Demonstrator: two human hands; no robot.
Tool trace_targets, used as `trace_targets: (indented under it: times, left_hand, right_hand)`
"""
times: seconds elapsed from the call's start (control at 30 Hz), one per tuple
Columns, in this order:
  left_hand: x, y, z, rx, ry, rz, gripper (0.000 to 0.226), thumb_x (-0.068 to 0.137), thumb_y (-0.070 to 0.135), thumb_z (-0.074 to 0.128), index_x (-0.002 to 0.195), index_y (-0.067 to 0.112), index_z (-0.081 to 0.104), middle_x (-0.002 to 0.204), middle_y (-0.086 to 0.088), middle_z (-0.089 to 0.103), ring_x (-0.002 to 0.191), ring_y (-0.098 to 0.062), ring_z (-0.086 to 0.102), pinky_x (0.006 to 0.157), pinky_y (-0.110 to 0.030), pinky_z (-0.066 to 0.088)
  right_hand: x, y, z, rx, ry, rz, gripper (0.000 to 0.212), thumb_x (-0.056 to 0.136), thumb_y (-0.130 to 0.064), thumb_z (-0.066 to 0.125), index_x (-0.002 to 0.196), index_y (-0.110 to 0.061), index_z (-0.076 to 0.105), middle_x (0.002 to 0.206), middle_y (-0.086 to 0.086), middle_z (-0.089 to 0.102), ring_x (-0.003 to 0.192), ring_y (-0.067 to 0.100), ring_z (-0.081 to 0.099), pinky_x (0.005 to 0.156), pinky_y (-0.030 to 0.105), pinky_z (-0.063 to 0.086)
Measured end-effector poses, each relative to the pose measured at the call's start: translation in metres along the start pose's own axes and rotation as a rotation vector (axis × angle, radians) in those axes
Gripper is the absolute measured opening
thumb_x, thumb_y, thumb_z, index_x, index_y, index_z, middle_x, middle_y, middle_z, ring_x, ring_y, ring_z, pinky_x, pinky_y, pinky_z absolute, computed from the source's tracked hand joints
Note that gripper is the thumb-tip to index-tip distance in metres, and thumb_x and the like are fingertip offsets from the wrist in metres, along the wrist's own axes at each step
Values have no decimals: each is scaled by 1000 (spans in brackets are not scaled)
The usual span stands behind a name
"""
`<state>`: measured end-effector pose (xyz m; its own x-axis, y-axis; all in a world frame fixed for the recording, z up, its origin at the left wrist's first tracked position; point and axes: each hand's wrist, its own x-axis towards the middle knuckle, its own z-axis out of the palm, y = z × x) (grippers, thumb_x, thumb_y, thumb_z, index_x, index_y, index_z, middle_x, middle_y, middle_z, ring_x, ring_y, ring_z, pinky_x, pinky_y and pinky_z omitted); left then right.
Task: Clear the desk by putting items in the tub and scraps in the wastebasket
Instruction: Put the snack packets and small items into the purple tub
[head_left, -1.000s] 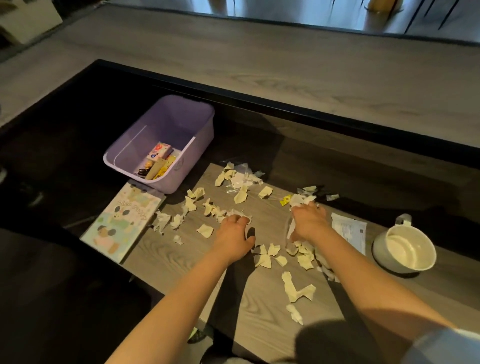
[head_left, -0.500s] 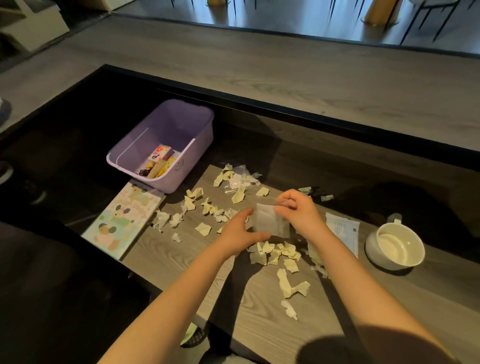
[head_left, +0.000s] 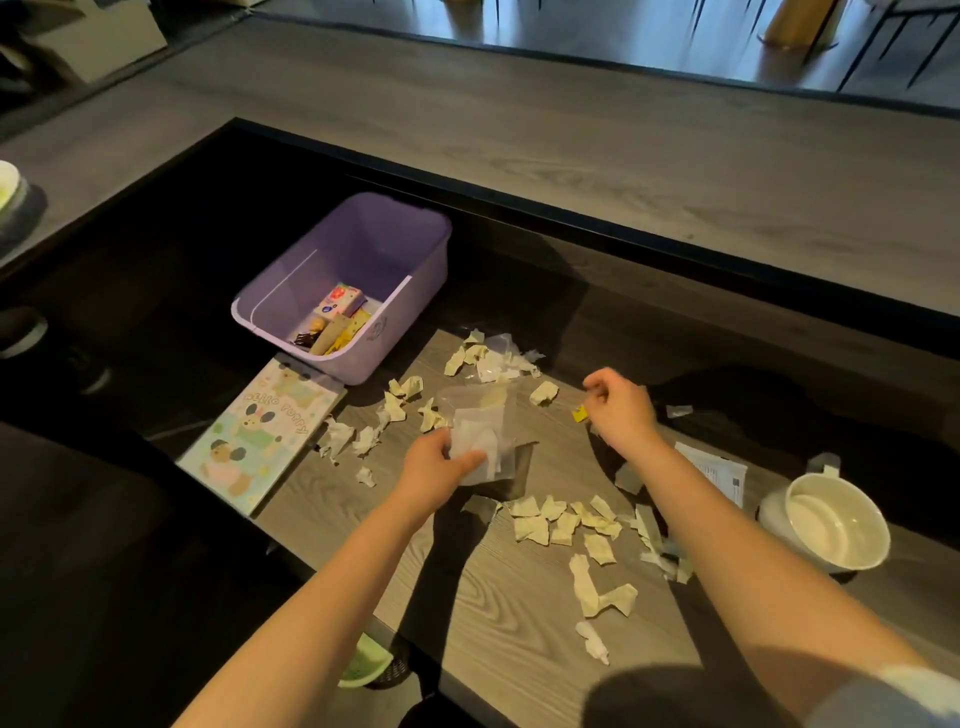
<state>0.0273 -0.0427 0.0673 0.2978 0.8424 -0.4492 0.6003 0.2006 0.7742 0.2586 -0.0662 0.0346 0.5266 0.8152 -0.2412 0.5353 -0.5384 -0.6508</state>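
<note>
The left hand (head_left: 434, 470) is pinching a thin, translucent plastic bag (head_left: 480, 434) in its grip above the grey wood-grain worktop (head_left: 498, 618), while the right hand (head_left: 618, 408) is hovering with fingers curled loosely, and whether its grip is holding anything cannot be told. Crumpled cream paper scraps (head_left: 563, 525) are lying scattered across the worktop, and the rounded lilac plastic tub (head_left: 415, 291) is sitting at its far left corner, holding a small carton and other bits, beside a glossy book (head_left: 262, 431); a smooth white cup (head_left: 831, 525) is standing at the right.
</note>
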Motion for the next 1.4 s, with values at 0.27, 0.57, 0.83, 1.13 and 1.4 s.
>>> trace_targets:
  times: [0.27,0.57,0.83,1.13,1.4]
  left_hand:
    - [8,2,-2,-36,22,-36,37,88,18,61,123,9,53,117,-6,59,109,-23,57,90,-34,50]
    - [8,-2,5,-49,-3,-54,35,88,18,62,121,9,54,119,-10,59,110,-25,57,92,-38,51]
    - [0,-13,-2,-110,11,-94,36,90,14,58,124,6,51,120,-14,58,109,-28,56,95,-43,49]
    - [5,-9,-42,-186,68,1,40,92,12,54,132,9,46,123,-6,56,104,-17,52,86,-28,44]
    - [26,-3,-110,-214,82,147,33,92,15,55,124,13,52,112,-2,60,99,-16,57,71,-19,47]
  right_hand:
    - [35,-2,17,-815,-291,-225,45,87,-15,59,130,-17,45,130,9,45,115,29,49,90,40,45]
    - [11,1,34,-699,-425,-110,20,85,-13,58,104,-15,64,104,6,64,94,22,59,78,30,49]
    - [-18,-12,35,-511,-283,-267,13,91,-25,54,94,-27,67,91,-4,61,95,18,52,90,36,38]
    - [-39,-54,35,109,-235,-192,12,91,-24,58,101,-25,66,91,-6,65,87,12,61,80,31,52]
    - [-41,-115,48,279,-181,-170,11,92,-18,57,85,-22,64,84,3,66,81,18,64,81,34,54]
